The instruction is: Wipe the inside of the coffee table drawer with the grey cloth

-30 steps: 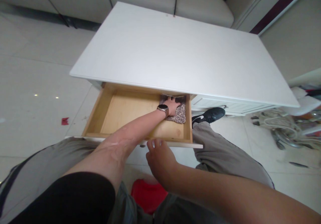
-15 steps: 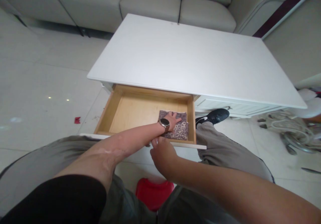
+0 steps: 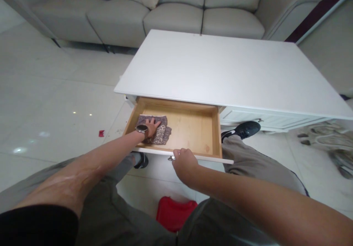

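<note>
My left hand (image 3: 151,127), with a watch on its wrist, lies spread on a folded patterned cloth (image 3: 161,134). This purple-grey cloth with pale swirls rests on the floor of a pulled-out wooden drawer (image 3: 190,128), towards the drawer's left side. At the drawer's white front panel (image 3: 208,158), my right hand (image 3: 185,163) has its fingers bent over the top edge, just right of a small metal knob (image 3: 171,158). The thumb of that hand is hidden.
The drawer belongs to a white coffee table (image 3: 220,69) with a grey sofa (image 3: 176,18) behind it. Below my lap is a red plastic seat (image 3: 175,213). A red scrap (image 3: 101,133) lies on the tiled floor at left, and coiled hoses (image 3: 331,139) are at right.
My left hand has moved with the cloth from the drawer's right side to its left. My right hand stays at the drawer front, and the view has shifted slightly.
</note>
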### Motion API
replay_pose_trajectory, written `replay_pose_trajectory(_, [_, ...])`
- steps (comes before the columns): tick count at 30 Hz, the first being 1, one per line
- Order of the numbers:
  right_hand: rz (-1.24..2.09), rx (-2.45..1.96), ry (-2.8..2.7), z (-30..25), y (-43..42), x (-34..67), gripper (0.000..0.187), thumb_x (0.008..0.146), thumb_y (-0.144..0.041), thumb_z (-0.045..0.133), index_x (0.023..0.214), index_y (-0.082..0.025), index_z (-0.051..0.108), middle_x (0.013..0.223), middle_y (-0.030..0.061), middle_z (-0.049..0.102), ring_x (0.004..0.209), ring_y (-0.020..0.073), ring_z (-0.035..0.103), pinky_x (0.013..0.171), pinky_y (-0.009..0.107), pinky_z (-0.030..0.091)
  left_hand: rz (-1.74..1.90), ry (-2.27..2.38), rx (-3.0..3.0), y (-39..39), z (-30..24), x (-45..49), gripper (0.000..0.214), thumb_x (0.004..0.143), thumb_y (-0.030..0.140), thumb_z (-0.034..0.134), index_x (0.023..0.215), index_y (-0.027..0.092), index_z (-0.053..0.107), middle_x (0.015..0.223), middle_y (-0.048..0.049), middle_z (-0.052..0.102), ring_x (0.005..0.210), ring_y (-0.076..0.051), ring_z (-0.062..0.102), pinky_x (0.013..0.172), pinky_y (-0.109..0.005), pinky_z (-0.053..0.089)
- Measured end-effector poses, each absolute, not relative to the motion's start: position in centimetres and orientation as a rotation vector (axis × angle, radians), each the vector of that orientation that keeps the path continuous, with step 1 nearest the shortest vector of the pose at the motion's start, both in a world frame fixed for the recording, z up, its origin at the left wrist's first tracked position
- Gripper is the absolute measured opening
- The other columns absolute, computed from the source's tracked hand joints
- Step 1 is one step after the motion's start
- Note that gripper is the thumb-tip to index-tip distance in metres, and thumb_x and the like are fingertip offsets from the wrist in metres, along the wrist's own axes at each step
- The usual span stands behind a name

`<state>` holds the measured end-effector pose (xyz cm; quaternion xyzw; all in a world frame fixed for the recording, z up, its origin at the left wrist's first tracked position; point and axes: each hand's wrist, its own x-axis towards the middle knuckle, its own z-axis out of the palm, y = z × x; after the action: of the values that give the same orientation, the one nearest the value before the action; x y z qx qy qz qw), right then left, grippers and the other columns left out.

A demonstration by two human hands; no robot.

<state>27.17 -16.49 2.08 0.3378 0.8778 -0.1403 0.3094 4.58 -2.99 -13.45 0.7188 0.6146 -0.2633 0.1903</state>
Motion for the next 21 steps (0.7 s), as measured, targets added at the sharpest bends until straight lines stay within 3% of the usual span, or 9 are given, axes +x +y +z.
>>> replay_pose_trajectory(4, [-0.382,0.914,2.326,1.7,-16.6,27.4,0.033,0.096,-0.012,0.052,0.121,-0.012,0.074,0.126,0.0217,0.065,0.107,0.0312,0.066,0.082,0.041,0.054,-0.684,1.666,2.050,-4.2,-12.3,1.7,0.108,0.072,0.038,0.078,0.166,0.032,0.024,0.174,-0.0227,0.018,0.154,-0.052,0.029,0.116,-0.061,0.037])
replay_pose_trajectory(7, [-0.361,0.912,2.326,1.8,-16.6,27.6,0.036,0.099,-0.012,0.046,0.123,-0.013,0.074,0.130,0.0197,0.063,0.111,0.0305,0.064,0.082,0.039,0.052,-0.677,1.627,2.021,-4.9,-12.2,1.7,0.123,0.064,0.044,0.083,0.167,0.031,0.018,0.176,-0.0243,0.008,0.157,-0.057,0.015,0.119,-0.065,0.032])
replay_pose_trajectory(10, [-0.354,0.914,2.338,1.7,-16.4,27.7,0.034,0.099,-0.012,0.050,0.121,-0.014,0.074,0.131,0.0182,0.064,0.112,0.0292,0.064,0.084,0.037,0.053,-0.688,1.636,2.041,-5.2,-12.5,2.3,0.132,0.058,0.034,0.087,0.168,0.028,0.014,0.175,-0.0264,0.005,0.156,-0.058,0.015,0.118,-0.063,0.034])
replay_pose_trajectory(12, [-0.355,0.905,2.342,1.6,-16.3,27.7,0.032,0.097,-0.013,0.053,0.121,-0.015,0.075,0.131,0.0185,0.064,0.112,0.0285,0.065,0.085,0.037,0.054,-0.679,1.648,2.092,-5.3,-12.4,2.5,0.120,0.064,0.026,0.081,0.167,0.025,0.019,0.174,-0.0268,0.013,0.154,-0.055,0.026,0.117,-0.059,0.038])
replay_pose_trajectory(15, [-0.346,0.885,2.339,1.3,-16.2,27.6,0.031,0.095,-0.013,0.057,0.121,-0.014,0.074,0.129,0.0195,0.064,0.112,0.0284,0.065,0.085,0.037,0.054,-0.623,1.657,2.173,-5.0,-11.3,2.5,0.092,0.076,0.022,0.067,0.162,0.025,0.034,0.165,-0.0212,0.040,0.144,-0.043,0.050,0.114,-0.050,0.043])
replay_pose_trajectory(18, [-0.336,0.890,2.336,1.1,-16.2,27.4,0.031,0.095,-0.014,0.058,0.121,-0.016,0.075,0.127,0.0194,0.065,0.113,0.0287,0.066,0.085,0.037,0.054,-0.558,1.665,2.246,-4.0,-8.3,2.5,0.074,0.082,0.027,0.061,0.154,0.029,0.045,0.145,-0.0120,0.064,0.130,-0.033,0.063,0.108,-0.043,0.047])
replay_pose_trajectory(21, [-0.336,0.893,2.343,1.1,-16.2,27.3,0.033,0.091,-0.015,0.065,0.123,-0.018,0.074,0.126,0.0185,0.066,0.112,0.0294,0.068,0.086,0.039,0.055,-0.521,1.681,2.343,-2.7,-3.3,2.4,0.062,0.083,0.038,0.062,0.144,0.032,0.055,0.128,-0.0080,0.074,0.116,-0.033,0.069,0.097,-0.041,0.052])
